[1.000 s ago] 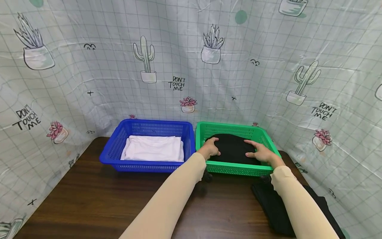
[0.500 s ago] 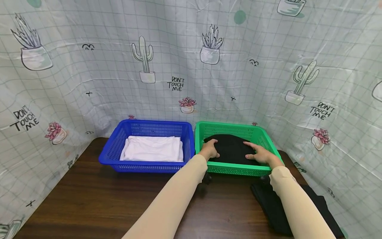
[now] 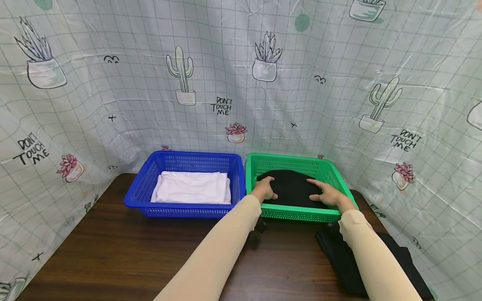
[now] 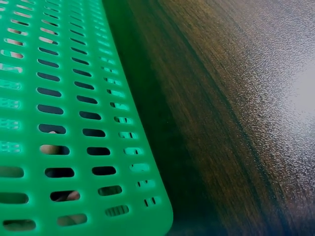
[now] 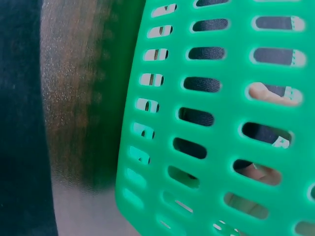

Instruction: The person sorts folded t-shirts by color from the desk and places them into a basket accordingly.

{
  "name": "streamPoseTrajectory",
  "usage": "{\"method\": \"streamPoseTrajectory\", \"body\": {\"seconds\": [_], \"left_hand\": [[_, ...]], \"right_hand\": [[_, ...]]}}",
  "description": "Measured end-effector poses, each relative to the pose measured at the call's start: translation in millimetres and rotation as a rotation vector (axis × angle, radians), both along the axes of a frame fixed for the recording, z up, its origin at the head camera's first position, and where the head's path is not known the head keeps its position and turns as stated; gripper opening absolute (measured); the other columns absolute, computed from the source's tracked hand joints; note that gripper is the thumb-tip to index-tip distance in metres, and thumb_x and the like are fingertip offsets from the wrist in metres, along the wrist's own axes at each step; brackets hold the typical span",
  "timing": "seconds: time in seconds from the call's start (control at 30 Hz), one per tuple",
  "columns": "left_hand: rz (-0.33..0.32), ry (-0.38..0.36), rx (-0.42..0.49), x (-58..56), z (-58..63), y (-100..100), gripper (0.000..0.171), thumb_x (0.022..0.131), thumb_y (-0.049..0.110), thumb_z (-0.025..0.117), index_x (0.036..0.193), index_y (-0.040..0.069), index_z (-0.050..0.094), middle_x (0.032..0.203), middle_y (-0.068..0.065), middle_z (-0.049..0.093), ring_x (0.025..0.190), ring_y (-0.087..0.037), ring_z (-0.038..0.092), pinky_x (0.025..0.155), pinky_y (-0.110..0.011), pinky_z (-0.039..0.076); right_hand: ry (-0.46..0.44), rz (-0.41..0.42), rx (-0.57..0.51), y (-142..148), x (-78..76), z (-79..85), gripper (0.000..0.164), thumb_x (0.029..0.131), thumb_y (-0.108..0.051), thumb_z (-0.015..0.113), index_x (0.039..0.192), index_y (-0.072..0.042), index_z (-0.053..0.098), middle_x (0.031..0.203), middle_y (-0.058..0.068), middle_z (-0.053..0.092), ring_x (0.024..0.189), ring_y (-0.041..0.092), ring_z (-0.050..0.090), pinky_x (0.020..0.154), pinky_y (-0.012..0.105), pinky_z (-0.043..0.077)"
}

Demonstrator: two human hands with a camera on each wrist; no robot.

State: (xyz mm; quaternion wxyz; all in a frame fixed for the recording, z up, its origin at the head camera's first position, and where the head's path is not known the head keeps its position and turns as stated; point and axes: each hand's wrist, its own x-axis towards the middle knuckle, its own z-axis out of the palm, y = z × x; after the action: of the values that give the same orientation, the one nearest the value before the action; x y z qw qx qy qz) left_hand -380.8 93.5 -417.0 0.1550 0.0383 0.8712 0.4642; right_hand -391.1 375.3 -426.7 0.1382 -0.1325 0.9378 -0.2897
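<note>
Black cloth, in green basket, bench far-right corner. Presumably soft, light; best taken by side edges. Touched there by left hand, right hand; fingers spread.

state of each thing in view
Blue basket, upright, partly filled
White cloth, folded, in the blue basket
Green basket, upright, partly filled
Inner black cloth, lying in green basket
Outer black cloth, on the table, partly hidden by right sleeve
Left grip, fingers and thumb apart, at the inner black cloth's left
Right grip, likewise, at that cloth's right
Patterned sheet, hanging, creased
</note>
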Motion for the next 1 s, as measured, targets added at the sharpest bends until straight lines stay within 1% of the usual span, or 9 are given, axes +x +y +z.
{"method": "streamPoseTrajectory", "body": {"seconds": [0.27, 0.47, 0.57, 0.63, 0.7, 0.77, 0.8, 0.87, 1.0], "left_hand": [[-0.043, -0.023, -0.020, -2.4, 2.2, -4, 0.069, 0.101, 0.009, 0.074, 0.163, 0.018, 0.045, 0.169, -0.016, 0.037, 0.152, -0.039, 0.040, 0.112, -0.049, 0.049], [-0.058, -0.050, 0.011, -5.3, 0.6, -4, 0.069, 0.102, 0.008, 0.072, 0.164, 0.016, 0.043, 0.169, -0.017, 0.036, 0.153, -0.039, 0.039, 0.111, -0.049, 0.048], [-0.066, -0.058, -0.001, -5.2, 1.1, -5, 0.070, 0.102, 0.009, 0.072, 0.164, 0.017, 0.042, 0.170, -0.016, 0.034, 0.154, -0.038, 0.037, 0.111, -0.049, 0.049], [-0.070, -0.064, -0.007, -4.8, 1.6, -6, 0.070, 0.102, 0.010, 0.072, 0.165, 0.018, 0.041, 0.170, -0.016, 0.035, 0.153, -0.037, 0.040, 0.107, -0.046, 0.051], [-0.072, -0.068, -0.007, -4.2, 2.2, -7, 0.071, 0.102, 0.010, 0.073, 0.165, 0.018, 0.041, 0.170, -0.015, 0.035, 0.150, -0.036, 0.044, 0.100, -0.042, 0.052], [-0.080, -0.068, -0.002, -3.8, 2.9, -7, 0.072, 0.102, 0.010, 0.073, 0.165, 0.017, 0.040, 0.170, -0.015, 0.035, 0.145, -0.035, 0.049, 0.093, -0.041, 0.050], [-0.084, -0.069, 0.006, -3.4, 3.3, -7, 0.073, 0.102, 0.010, 0.073, 0.165, 0.017, 0.039, 0.170, -0.016, 0.035, 0.144, -0.035, 0.050, 0.091, -0.041, 0.049], [-0.091, -0.067, 0.023, -2.3, 4.1, -7, 0.073, 0.102, 0.010, 0.073, 0.166, 0.016, 0.038, 0.170, -0.016, 0.035, 0.143, -0.036, 0.051, 0.095, -0.041, 0.051], [-0.088, -0.068, 0.070, 1.1, 4.8, -5, 0.072, 0.103, 0.010, 0.072, 0.166, 0.014, 0.037, 0.168, -0.018, 0.038, 0.143, -0.039, 0.051, 0.108, -0.049, 0.051]], "right_hand": [[-0.070, -0.006, 0.002, 0, -0.7, 5.1, 0.077, 0.107, -0.015, 0.065, 0.168, -0.002, 0.021, 0.168, 0.041, 0.010, 0.152, 0.064, 0.011, 0.117, 0.074, 0.027], [-0.159, -0.037, -0.058, -1, 1.0, 7.9, 0.080, 0.108, -0.016, 0.064, 0.171, -0.007, 0.015, 0.169, 0.040, 0.002, 0.155, 0.062, 0.003, 0.120, 0.074, 0.023], [-0.187, -0.034, -0.073, -1, 1.8, 8.0, 0.082, 0.108, -0.017, 0.064, 0.171, -0.008, 0.012, 0.169, 0.041, -0.001, 0.154, 0.062, 0.000, 0.120, 0.074, 0.021], [-0.205, -0.038, -0.085, -2, 2.3, 8.1, 0.083, 0.108, -0.016, 0.064, 0.171, -0.008, 0.012, 0.170, 0.040, -0.003, 0.155, 0.061, -0.002, 0.120, 0.073, 0.021], [-0.222, -0.042, -0.096, -2, 2.9, 8.6, 0.083, 0.108, -0.016, 0.064, 0.171, -0.009, 0.011, 0.170, 0.039, -0.004, 0.155, 0.060, -0.004, 0.121, 0.073, 0.020], [-0.236, -0.049, -0.109, -3, 3.2, 9.4, 0.084, 0.107, -0.015, 0.065, 0.171, -0.009, 0.011, 0.170, 0.039, -0.005, 0.156, 0.060, -0.004, 0.121, 0.073, 0.021], [-0.242, -0.054, -0.115, -2, 3.1, 9.9, 0.084, 0.107, -0.014, 0.065, 0.171, -0.009, 0.010, 0.170, 0.038, -0.005, 0.156, 0.060, -0.005, 0.121, 0.073, 0.021], [-0.251, -0.059, -0.126, -2, 3.0, 11.2, 0.085, 0.107, -0.013, 0.064, 0.171, -0.009, 0.010, 0.170, 0.038, -0.006, 0.156, 0.060, -0.005, 0.120, 0.073, 0.022], [-0.260, -0.065, -0.132, 1, 2.4, 12.6, 0.083, 0.108, -0.012, 0.063, 0.172, -0.010, 0.010, 0.170, 0.038, -0.007, 0.156, 0.060, -0.006, 0.120, 0.074, 0.022]]}}
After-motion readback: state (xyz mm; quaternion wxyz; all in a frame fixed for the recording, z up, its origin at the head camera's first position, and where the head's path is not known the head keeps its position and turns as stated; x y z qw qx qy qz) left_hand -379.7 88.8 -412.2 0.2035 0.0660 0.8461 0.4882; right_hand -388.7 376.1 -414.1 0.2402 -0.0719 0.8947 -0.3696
